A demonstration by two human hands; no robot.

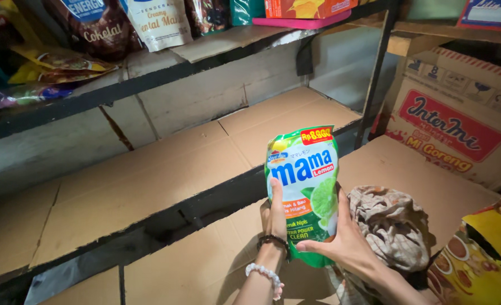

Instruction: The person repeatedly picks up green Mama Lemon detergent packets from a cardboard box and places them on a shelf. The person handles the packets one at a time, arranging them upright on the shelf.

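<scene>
Both hands hold one green refill pouch (306, 189) upright in front of the middle shelf (149, 175), a little right of centre and low in view. The left hand (274, 217) presses against the pouch's left edge, thumb running up its face, its grip clasped on the pack; two bead bracelets (270, 260) ring that wrist. The right hand (341, 240) cups the pouch from about 4 o'clock, fingers wrapped around its lower right side. Just beside that hand, at 3 o'clock, lies a crumpled patterned cloth (391, 226). The shelf boards are lined with flattened brown cardboard. At 11 o'clock, on the upper shelf (216, 48), stand snack and drink bags (160, 22). A printed carton (454, 127) sits at 2 o'clock.
</scene>
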